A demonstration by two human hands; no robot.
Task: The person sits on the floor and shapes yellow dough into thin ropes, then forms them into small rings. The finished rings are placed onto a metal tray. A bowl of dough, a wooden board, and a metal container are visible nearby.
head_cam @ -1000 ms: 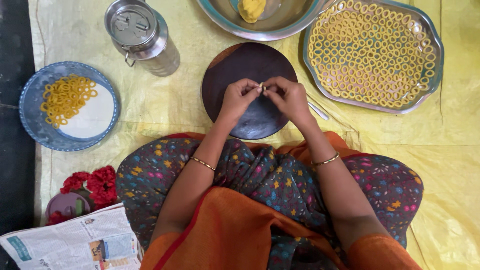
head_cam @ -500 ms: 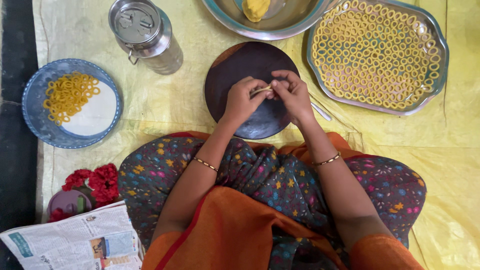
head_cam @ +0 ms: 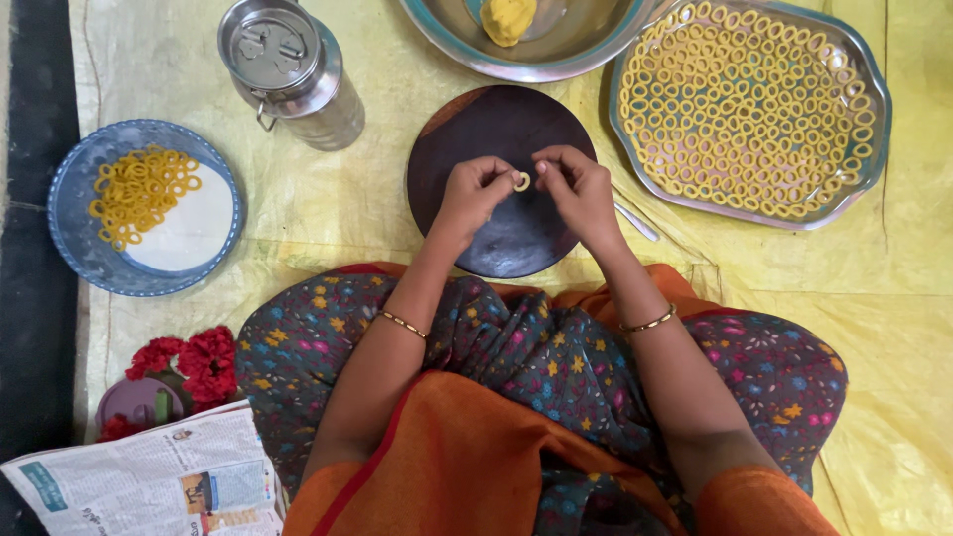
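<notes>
Both hands meet over the dark round wooden board [head_cam: 501, 223], the left hand [head_cam: 472, 194] pinching a small yellow dough ring [head_cam: 521, 181] between thumb and fingertips, the right hand [head_cam: 578, 184] just beside it with its fingers curled close to the ring; whether the right fingertips actually touch the ring cannot be told. Each wrist wears a thin gold bangle. Going from the left edge: a folded newspaper [head_cam: 139, 481] lies at the lower corner, with red flowers [head_cam: 189, 362] and a small purple lidded container [head_cam: 139, 402] just above it. Higher up sits a blue plate [head_cam: 74, 233] lined with white paper, bearing a heap of golden fried rings [head_cam: 139, 189] on its upper half. To the right of the plate stands a lidded steel can [head_cam: 288, 69] with a clasp on its side. The board lies at the middle of the yellow sheet [head_cam: 874, 298] that covers the floor, right in front of the person's knees, which are draped in dark flowered cloth with orange fabric over the lap. Above the board, a steel bowl [head_cam: 576, 50] holds a lump of yellow dough [head_cam: 508, 18]. At the right, a steel tray [head_cam: 874, 129] with scalloped edges is packed with rows of pale raw dough rings [head_cam: 745, 109], and a thin metal utensil [head_cam: 635, 220] lies on the sheet between board and tray.
</notes>
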